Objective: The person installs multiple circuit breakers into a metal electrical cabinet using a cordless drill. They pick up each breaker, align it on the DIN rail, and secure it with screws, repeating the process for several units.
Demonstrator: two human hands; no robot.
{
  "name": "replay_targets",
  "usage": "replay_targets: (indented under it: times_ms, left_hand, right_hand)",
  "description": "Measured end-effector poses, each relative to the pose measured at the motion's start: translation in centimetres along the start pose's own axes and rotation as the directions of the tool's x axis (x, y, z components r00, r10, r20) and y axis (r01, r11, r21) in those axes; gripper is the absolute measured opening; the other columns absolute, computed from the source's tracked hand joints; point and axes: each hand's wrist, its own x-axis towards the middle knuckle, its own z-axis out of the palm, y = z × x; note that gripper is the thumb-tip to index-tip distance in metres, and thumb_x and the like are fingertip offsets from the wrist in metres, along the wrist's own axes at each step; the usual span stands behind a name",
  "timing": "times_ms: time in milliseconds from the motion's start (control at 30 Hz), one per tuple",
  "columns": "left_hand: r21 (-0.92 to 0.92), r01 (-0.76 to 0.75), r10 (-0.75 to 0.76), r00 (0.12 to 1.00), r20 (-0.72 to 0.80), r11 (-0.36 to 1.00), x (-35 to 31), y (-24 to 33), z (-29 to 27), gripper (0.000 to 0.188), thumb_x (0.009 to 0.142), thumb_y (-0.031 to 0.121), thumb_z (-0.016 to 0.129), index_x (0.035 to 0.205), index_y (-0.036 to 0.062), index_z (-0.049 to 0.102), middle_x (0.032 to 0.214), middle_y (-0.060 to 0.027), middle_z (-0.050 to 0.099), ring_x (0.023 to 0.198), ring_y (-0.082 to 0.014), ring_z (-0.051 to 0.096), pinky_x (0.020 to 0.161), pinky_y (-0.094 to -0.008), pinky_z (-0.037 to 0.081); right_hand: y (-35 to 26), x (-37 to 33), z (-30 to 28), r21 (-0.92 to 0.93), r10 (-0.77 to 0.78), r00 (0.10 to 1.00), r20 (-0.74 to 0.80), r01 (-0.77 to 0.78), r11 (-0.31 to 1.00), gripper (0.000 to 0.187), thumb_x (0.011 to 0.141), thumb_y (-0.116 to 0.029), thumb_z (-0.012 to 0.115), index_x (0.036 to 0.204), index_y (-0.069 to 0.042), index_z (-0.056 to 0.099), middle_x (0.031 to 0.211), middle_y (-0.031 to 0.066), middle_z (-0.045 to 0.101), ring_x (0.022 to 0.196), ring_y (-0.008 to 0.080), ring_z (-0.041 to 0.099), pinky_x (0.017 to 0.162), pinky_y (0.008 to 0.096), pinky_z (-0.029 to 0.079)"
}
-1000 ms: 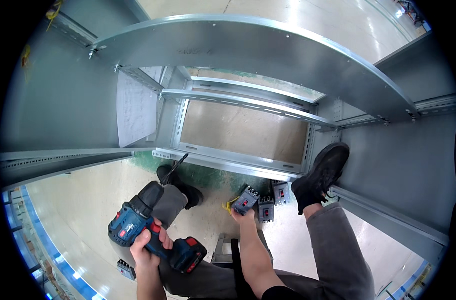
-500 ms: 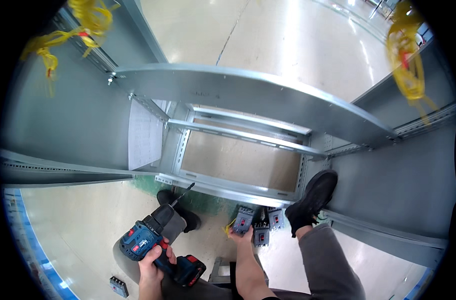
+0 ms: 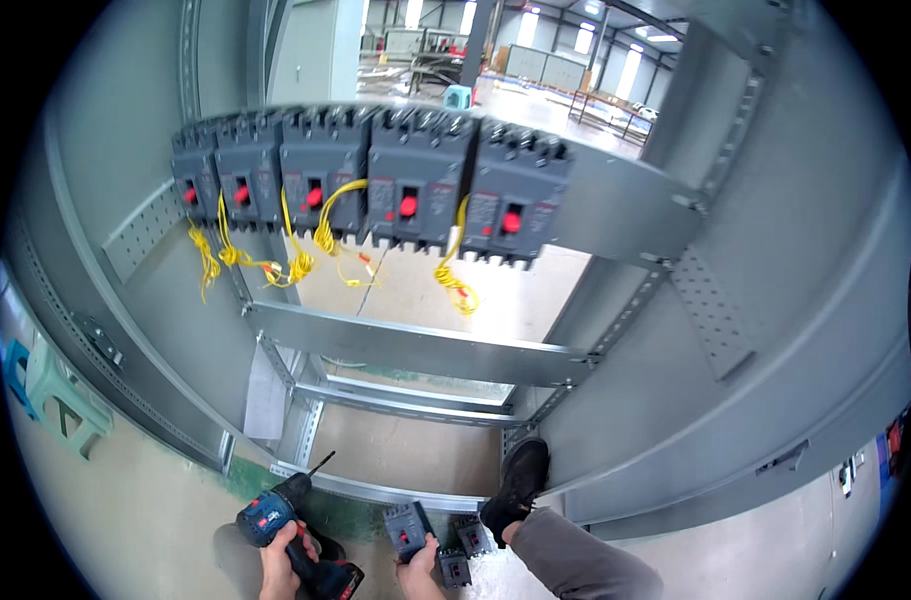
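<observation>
Head view looks into an open grey metal cabinet (image 3: 775,300) where a row of dark circuit breakers (image 3: 375,180) with red toggles sits on an upper rail, yellow wires (image 3: 325,235) hanging loose beneath them. Low in the picture, the left hand (image 3: 278,565) has its fingers wrapped tight around the grip of a blue cordless drill (image 3: 275,515), the bit pointing up toward the lower crossbar (image 3: 415,345). Just beside it, the right hand (image 3: 420,572) pinches a spare breaker (image 3: 407,527) between thumb and fingers — two more breakers (image 3: 463,548) lie on the floor near a black shoe (image 3: 515,485). One risk I judge from this: the held breaker is gripped only at its lower end, so it could tip or slip as it rises. Another — the drill bit sits close to that hand, and a stray trigger squeeze could nick it or snag the dangling wires.
</observation>
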Motion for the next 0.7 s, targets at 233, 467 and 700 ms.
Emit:
replay_targets:
  times_ms: [233,467,700]
  left_hand:
    - [0.133,-0.02,0.007,0.995,0.099,0.991,0.5,0.7,1.4,0.024,0.086,0.02,0.07,0.095,0.0,0.061,0.065,-0.0088,0.058,0.05,-0.0216,0.057,0.048,-0.0349,0.048]
    - [0.219,-0.496,0.356,0.809,0.468,0.84,-5.3,3.9,10.6,0.02,0.086,0.013,0.069,0.099,0.0,0.061,0.071,-0.0077,0.061,0.058,-0.0181,0.06,0.057,-0.0315,0.051]
    - [0.148,-0.955,0.62,0.279,0.734,0.256,-10.6,8.3,23.7,0.01,0.087,0.003,0.067,0.096,0.0033,0.068,0.079,-0.0048,0.067,0.067,-0.0196,0.064,0.063,-0.034,0.05]
  right_hand:
    - [-15.3,-20.6,9.7,0.281,-0.164,0.823,0.544,0.005,0.96,0.047,0.088,-0.054,0.058,0.118,-0.018,0.059,0.115,-0.0009,0.059,0.101,0.0158,0.054,0.082,0.0345,0.042]
    - [-31.1,-34.7,17.5,0.321,-0.313,0.464,0.829,0.064,0.945,0.045,0.091,-0.056,0.051,0.109,-0.016,0.061,0.105,0.0034,0.059,0.09,0.0185,0.051,0.076,0.0346,0.044]
    - [-38.4,-37.0,22.8,0.087,-0.08,0.259,0.963,-0.014,0.996,0.049,0.091,-0.054,0.052,0.108,-0.009,0.06,0.1,0.0099,0.059,0.088,0.0232,0.049,0.074,0.0353,0.041]
